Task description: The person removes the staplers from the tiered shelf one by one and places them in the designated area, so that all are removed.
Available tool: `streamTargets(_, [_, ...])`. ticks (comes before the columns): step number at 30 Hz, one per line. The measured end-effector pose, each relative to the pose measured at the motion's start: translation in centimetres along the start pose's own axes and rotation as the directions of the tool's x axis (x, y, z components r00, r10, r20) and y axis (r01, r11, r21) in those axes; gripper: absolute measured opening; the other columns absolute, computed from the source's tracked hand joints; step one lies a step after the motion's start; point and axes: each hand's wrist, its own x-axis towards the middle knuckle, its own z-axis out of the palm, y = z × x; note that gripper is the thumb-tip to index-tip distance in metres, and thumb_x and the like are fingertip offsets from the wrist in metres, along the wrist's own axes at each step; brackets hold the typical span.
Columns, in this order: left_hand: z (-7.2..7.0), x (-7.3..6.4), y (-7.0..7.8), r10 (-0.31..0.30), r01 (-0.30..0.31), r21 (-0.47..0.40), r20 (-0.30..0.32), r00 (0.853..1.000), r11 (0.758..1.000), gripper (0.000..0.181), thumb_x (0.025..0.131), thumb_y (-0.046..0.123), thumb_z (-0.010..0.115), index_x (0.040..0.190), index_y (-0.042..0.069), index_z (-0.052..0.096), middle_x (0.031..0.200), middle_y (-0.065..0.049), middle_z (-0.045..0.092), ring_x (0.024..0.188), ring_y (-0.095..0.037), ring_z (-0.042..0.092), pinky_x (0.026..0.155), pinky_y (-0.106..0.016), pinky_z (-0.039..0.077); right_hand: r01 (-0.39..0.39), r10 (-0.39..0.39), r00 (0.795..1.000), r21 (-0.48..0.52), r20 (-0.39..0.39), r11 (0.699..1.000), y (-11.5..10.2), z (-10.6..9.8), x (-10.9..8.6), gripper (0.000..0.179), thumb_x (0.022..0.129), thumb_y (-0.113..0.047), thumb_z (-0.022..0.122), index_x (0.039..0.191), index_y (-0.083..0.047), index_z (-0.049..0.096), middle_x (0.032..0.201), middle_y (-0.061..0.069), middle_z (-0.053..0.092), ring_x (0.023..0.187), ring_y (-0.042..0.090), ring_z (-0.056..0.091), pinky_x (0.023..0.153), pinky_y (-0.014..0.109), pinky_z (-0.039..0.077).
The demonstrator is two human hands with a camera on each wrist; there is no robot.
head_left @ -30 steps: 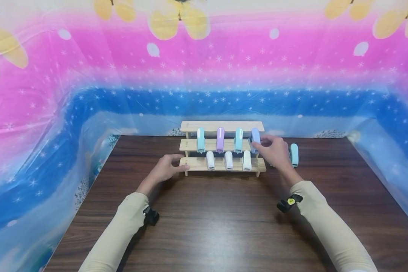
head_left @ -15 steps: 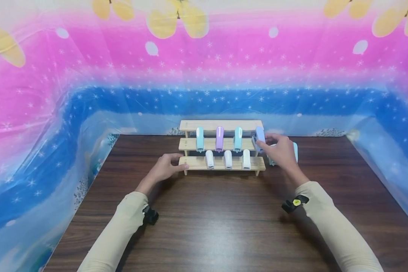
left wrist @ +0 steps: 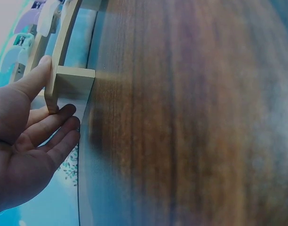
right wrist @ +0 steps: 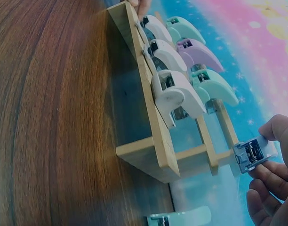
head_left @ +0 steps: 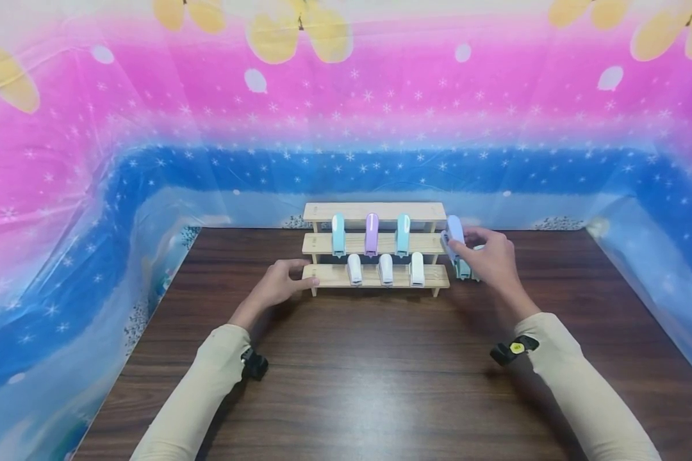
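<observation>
Pinching periwinkle stapler point(head_left: 455, 229) between thumb and fingers — right hand point(head_left: 493, 256) reaches forward, just beyond right end of wooden rack point(head_left: 375, 211), level with middle tier; whether stapler touches rack, cannot tell. Left hand point(head_left: 277, 283) grips bottom tier's left end, thumb above, fingers below. Teal stapler point(head_left: 463, 269) on table point(head_left: 346, 358) — partly hidden by right hand, cut off in right wrist view. Forearms cropped at lower edge.
</observation>
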Motion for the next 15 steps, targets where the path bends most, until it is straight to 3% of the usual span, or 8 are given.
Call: streamTargets(15, [0.0,0.0,0.0,-0.002,0.002,-0.003,-0.001,1.000,1.000,0.061,0.095,0.036,0.075,0.143,0.001,0.058,0.144,-0.021,0.058,0.137,-0.037,0.051,0.110,-0.056,0.042,-0.032,0.031,0.999,-0.046,-0.017,0.998,1.8,-2.7,0.1,0.057,0.094,-0.045,0.071,0.131,-0.001,0.067,0.113,0.021,0.073,0.099,0.033,0.068,0.065,0.029,0.051])
